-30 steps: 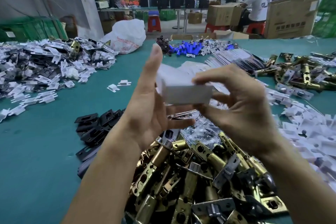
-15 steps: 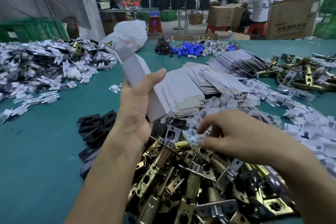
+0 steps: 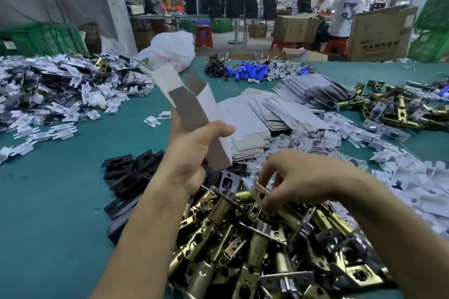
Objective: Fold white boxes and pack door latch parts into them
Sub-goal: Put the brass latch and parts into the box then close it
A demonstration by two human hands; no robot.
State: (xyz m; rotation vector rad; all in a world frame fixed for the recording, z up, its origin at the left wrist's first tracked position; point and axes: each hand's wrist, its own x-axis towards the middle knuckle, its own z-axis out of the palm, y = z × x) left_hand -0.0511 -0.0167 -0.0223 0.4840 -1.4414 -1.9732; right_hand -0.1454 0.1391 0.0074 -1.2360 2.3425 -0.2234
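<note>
The lower end of the white box (image 3: 194, 114) is hidden inside the left hand (image 3: 192, 155); its upper flap is blurred. The fingertips (image 3: 273, 195) of the right hand (image 3: 301, 177) sink among the latch pile (image 3: 243, 255), so a grip on any one latch cannot be confirmed. The bottom edge cuts off the pile and both forearms. The left forearm covers part of the black plates (image 3: 128, 172). The box hides part of the flat box stack (image 3: 257, 133). Print on the plastic bag (image 3: 170, 48) and the carton (image 3: 381, 39) is unreadable

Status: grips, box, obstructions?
Left grip holding tilted white cardboard box, top flaps open. Right grip pinching brass metal latch on the latch pile. Nothing between them.
</note>
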